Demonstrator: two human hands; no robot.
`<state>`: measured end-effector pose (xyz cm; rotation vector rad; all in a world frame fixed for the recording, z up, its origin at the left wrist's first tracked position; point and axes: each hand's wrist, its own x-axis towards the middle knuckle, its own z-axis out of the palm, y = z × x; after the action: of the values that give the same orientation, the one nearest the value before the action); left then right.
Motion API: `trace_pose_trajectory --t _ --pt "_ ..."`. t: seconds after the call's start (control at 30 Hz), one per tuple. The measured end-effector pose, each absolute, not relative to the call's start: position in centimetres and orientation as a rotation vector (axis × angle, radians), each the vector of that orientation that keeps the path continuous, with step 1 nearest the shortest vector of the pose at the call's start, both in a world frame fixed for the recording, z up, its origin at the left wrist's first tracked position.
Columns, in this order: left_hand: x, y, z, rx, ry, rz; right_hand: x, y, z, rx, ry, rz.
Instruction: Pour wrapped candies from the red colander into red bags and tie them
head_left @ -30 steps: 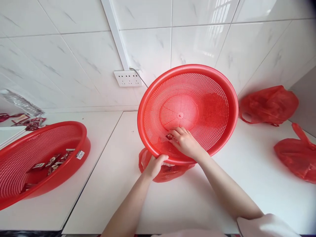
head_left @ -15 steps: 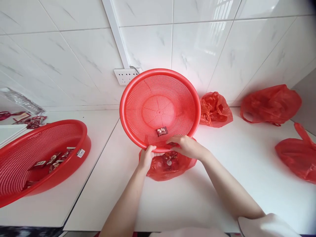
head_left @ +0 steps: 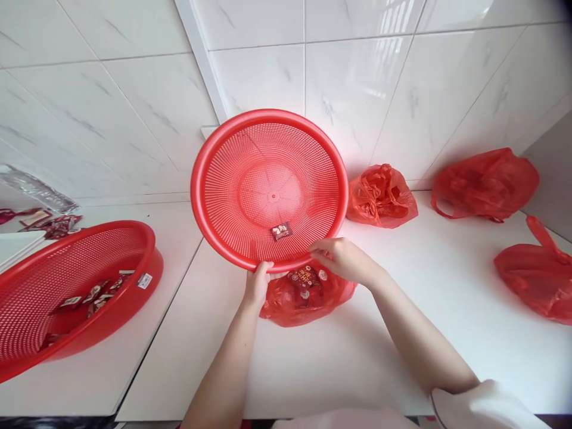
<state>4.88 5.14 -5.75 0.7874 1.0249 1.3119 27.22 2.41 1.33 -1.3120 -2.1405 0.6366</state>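
Note:
A red plastic mesh basket (head_left: 269, 122) is tilted up with its opening toward me. My left hand (head_left: 258, 285) grips its lower rim, thumb over the edge and fingers underneath. One small dark-red packet (head_left: 281, 231) lies inside on the lower wall. My right hand (head_left: 342, 257) is at the rim's lower right, fingers loosely bent and apart, with no packet visible in it. Below both hands an opened red plastic bag (head_left: 286, 310) rests on the table, and dark-red printed packets (head_left: 304, 279) show in its mouth, partly hidden by the basket.
A second red basket (head_left: 149, 256) with several packets stands at the left. Three red plastic bags (head_left: 382, 196) (head_left: 487, 185) (head_left: 536, 277) sit at the back and right of the white table (head_left: 339, 369). Behind is a tiled wall; clear plastic wrap (head_left: 38, 190) lies far left.
The basket has shifted left and tilted a little, with my left hand on its rim. My right hand has come off the dark packet it held inside the rim, and more packets show in the bag.

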Motion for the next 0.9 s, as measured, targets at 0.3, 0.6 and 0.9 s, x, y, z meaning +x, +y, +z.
trace_pose_trajectory --t 0.3,0.6,0.9 --pt "5.9 2.8 -5.4 0.967 0.947 0.939 25.9 3.5 -0.9 -1.465 -2.303 0.323" --pt "4.8 4.6 -5.7 0.843 1.077 1.131 26.6 3.4 -0.1 -1.281 -2.195 0.74" --pt "4.0 5.3 -5.7 0.878 1.149 1.387 26.0 2.7 -0.4 -1.136 -1.983 1.14"
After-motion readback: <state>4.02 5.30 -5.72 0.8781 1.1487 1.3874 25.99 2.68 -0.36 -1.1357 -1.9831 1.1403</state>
